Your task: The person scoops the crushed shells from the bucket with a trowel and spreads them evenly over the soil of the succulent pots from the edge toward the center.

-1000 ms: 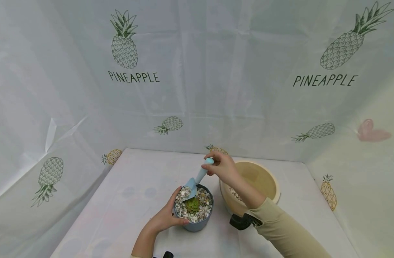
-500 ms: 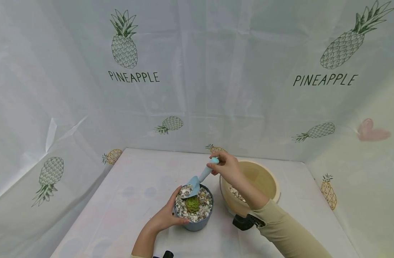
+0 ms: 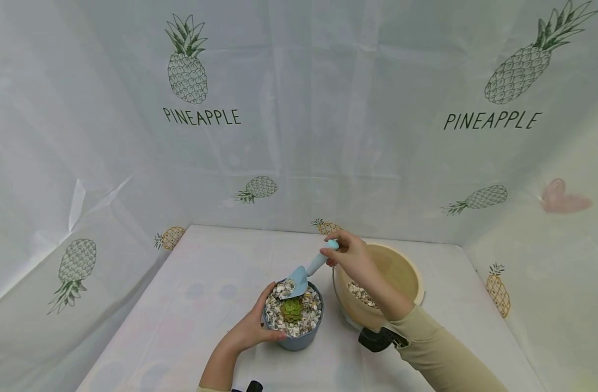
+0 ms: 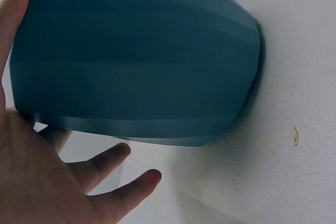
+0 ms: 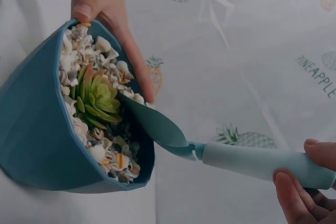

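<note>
A blue faceted flower pot [image 3: 297, 342] stands on the table, filled with small shells and stones [image 5: 100, 153] around a green succulent [image 3: 292, 310]. My left hand [image 3: 250, 330] holds the pot from the left, thumb at the near rim. In the left wrist view two of its fingers [image 4: 128, 190] stick out clear of the pot wall [image 4: 131, 61]. A light blue hand trowel [image 3: 320, 263] slants over the far rim; its blade lies over the shells beside the succulent, with shells at its tip. My right hand [image 3: 353, 260] pinches the trowel's handle end.
A beige round tub [image 3: 412, 272] with more shells [image 3: 361, 294] inside stands right of the pot, partly under the right forearm. White pineapple-print sheeting [image 3: 328, 136] rises behind the table [image 3: 181, 305]. Crumbs [image 4: 233, 174] lie near the pot's base.
My right hand has drawn the trowel to the right, its blade shifting rightward and slightly toward the far rim. The left hand and the pot have stayed in place.
</note>
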Tool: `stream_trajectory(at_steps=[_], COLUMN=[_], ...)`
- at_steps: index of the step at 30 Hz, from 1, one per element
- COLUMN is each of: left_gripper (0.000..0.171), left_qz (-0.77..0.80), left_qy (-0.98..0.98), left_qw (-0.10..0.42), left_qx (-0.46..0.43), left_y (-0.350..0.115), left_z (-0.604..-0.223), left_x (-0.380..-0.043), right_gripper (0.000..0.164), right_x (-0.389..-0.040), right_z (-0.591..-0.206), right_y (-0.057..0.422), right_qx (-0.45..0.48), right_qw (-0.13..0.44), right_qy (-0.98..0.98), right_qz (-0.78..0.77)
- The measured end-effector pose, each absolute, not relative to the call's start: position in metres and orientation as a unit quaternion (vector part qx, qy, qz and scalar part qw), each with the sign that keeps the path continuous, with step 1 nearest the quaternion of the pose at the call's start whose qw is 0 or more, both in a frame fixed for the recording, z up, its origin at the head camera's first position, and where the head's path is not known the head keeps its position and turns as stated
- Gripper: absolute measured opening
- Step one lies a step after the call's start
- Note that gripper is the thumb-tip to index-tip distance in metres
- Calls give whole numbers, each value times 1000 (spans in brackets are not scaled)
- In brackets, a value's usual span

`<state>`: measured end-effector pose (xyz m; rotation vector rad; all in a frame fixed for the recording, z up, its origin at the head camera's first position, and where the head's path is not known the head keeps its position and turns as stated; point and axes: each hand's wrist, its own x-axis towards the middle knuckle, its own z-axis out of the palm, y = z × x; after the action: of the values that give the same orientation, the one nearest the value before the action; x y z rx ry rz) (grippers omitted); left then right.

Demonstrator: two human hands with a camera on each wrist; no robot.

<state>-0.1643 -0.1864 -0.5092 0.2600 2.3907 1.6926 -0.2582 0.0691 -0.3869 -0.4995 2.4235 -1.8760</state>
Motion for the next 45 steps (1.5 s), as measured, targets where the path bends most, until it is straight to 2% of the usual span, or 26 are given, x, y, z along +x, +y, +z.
stream_trajectory(at_steps=[18,45], left_gripper=[120,122], left_qz=[571,577], left_qy=[810,807], left_qw=[105,99], left_qx=[81,76], left_y=[-187,-186], left_z=[-509,-509], left_x=[-164,-164], right_gripper=[24,30], right_x=[-249,-250], right_z=[-388,-377], right_y=[67,75], right_qx=[-206,-183], right_qw=[31,31], right_qy=[781,787], right_qz=[-589,-589])
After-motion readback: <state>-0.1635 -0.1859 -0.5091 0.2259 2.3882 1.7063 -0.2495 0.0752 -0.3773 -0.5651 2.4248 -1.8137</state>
